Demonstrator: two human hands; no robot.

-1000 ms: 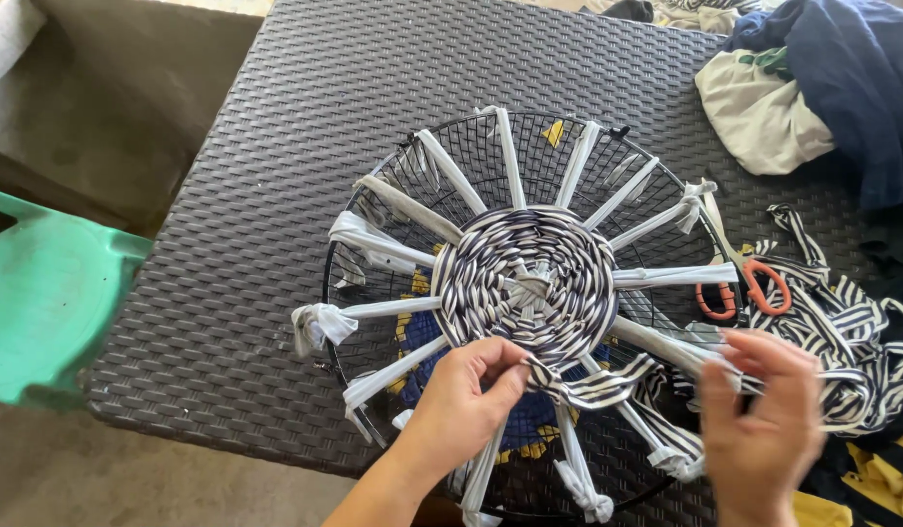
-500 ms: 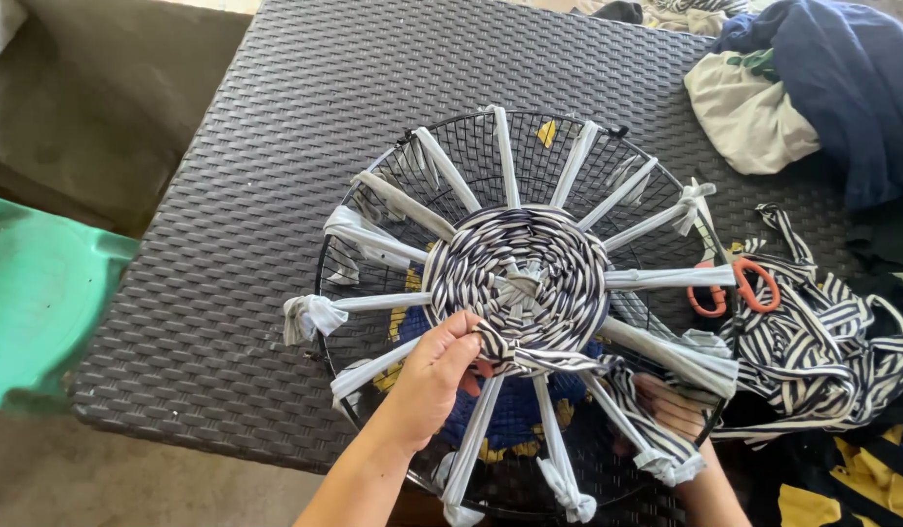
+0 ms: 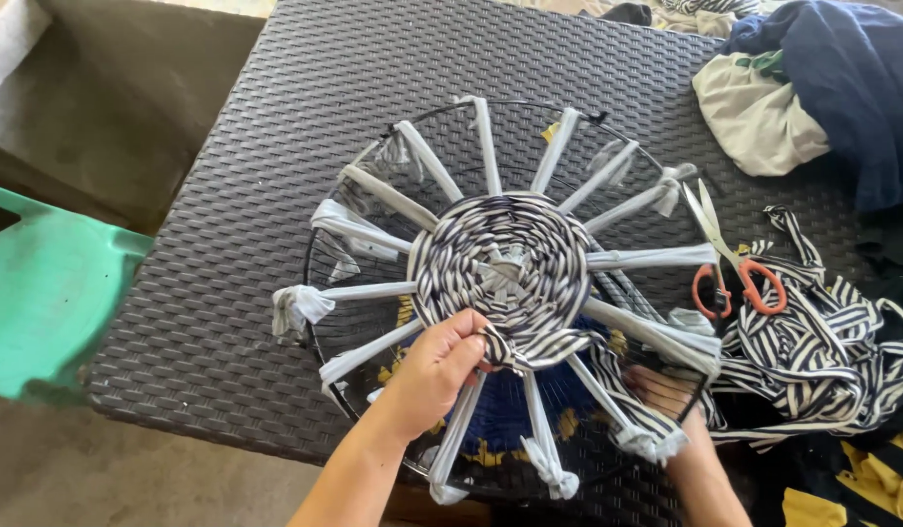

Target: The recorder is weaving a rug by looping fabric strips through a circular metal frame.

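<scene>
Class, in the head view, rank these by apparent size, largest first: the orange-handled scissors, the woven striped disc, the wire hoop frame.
1. wire hoop frame
2. woven striped disc
3. orange-handled scissors
All lie on one table, so nearness barely affects it.

The woven disc (image 3: 503, 263) is a spiral of navy and white stripes, and the loose strip (image 3: 608, 376) running from its near edge carries the same stripes. The spokes (image 3: 647, 259) radiating to the ring are plain pale grey-white; the wire ring (image 3: 310, 283) itself is black. Under the frame shows dark blue cloth with yellow marks (image 3: 500, 420). The bench (image 3: 237, 205) is charcoal with a woven basket pattern. The scissors (image 3: 739, 283) have orange handles. The pile of strips (image 3: 822, 351) is navy-and-white striped. The chair (image 3: 51, 293) is mint green
</scene>
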